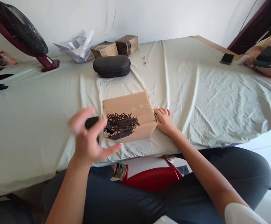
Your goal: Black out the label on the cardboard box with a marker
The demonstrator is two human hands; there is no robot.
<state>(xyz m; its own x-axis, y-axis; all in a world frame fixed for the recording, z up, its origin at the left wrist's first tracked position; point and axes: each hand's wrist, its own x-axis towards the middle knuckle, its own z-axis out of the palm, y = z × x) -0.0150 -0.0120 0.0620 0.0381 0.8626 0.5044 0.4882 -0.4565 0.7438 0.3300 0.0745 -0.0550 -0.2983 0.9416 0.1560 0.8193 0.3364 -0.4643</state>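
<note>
A brown cardboard box (130, 107) lies on the cloth-covered table in front of me, its lower left corner torn and scribbled over in black. My left hand (88, 137) is raised at the box's left end, thumb and fingers spread, slightly blurred, with nothing in it. Behind those fingers shows a black object (92, 122), partly hidden, its kind unclear. Against the right end of the box, my right hand (165, 121) has its fingers bent onto the edge; the fingertips are partly hidden.
Beyond the box stand a black hard case (112, 66), two smaller cartons (127, 45), a plastic basket (79, 51) and a fan (30, 34). A pen (145, 61) lies farther back. At right, another person's hands (263, 60) hold a dark device near a phone (227, 58).
</note>
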